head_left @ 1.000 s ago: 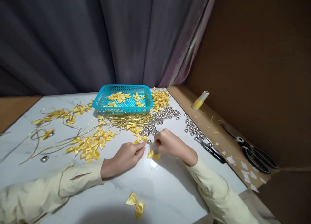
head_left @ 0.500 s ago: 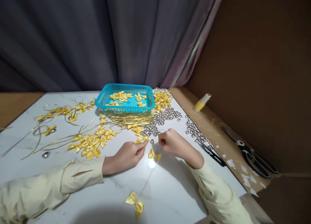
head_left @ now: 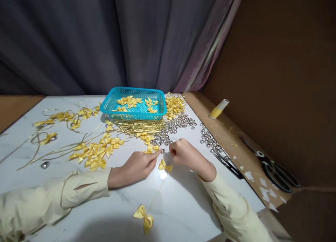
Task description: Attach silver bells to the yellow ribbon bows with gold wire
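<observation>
My left hand (head_left: 138,166) is closed, its fingertips pinched beside a small silver heart bead (head_left: 162,151). Just right of the bead, my right hand (head_left: 187,154) is curled closed; what its fingers hold is too small to make out. A yellow bow (head_left: 165,165) lies below and between my hands, at the upper end of a thin thread. The thread runs down to a second yellow bow (head_left: 144,218) near the front. Silver beads (head_left: 177,125) are heaped beyond my right hand, and loose yellow bows (head_left: 96,152) lie left of my left hand.
A blue basket (head_left: 133,116) with yellow bows stands at the back, gold strands (head_left: 141,126) in front of it. At the right are small black scissors (head_left: 229,165), large scissors (head_left: 275,175), a yellow thread spool (head_left: 218,109) and paper scraps. Wired bows (head_left: 69,117) lie at the left.
The view has shifted slightly, moving the table items a little left and up. My left fingertips are now closer to the small bead, and the gap between my hands looks narrower.
</observation>
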Demonstrator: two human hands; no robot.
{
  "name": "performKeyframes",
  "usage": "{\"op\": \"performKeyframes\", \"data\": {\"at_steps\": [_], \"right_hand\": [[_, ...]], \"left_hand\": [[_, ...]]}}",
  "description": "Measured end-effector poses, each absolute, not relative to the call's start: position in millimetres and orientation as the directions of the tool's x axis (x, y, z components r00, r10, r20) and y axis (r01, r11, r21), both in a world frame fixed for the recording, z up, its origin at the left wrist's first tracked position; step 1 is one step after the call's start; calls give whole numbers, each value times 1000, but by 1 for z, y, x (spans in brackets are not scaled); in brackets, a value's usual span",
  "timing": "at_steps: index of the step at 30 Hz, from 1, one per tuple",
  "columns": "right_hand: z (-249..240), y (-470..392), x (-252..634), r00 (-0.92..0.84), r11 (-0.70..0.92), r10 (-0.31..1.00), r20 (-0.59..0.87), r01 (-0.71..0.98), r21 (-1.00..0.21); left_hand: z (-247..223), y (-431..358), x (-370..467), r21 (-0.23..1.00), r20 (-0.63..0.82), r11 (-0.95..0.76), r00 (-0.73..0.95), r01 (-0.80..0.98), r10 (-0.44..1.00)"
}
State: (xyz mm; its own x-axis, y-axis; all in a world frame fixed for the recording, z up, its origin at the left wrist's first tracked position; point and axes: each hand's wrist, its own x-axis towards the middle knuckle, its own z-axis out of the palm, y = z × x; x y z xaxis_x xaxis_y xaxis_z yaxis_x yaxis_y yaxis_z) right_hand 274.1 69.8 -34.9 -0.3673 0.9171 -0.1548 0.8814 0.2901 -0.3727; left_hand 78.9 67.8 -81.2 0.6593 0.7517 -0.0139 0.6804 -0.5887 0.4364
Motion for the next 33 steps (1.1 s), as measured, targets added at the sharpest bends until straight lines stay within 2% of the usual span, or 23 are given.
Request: {"op": "performKeyframes", "data": {"at_steps": [16,21,25,28,33], "right_hand": [[-54,73,270,-440,290,882,-170,790,-541],[-57,72,265,-437,281,881,-179,790,-545],[-56,70,259,-420,289,892,-168,815,-503],[-54,67,254,-403,290,902,-158,833,-472],[-55,63,249,-384,285,915,-127,835,-471]], "left_hand": [[-80,73,79,487,-32,-592,691,642,722],[-75,75,79,545,-37,-578,705,608,708],[-67,76,78,756,-218,-349,715,554,664],[-61,76,78,890,-285,-128,752,439,594],[-49,74,82,910,-398,117,758,398,517]]}}
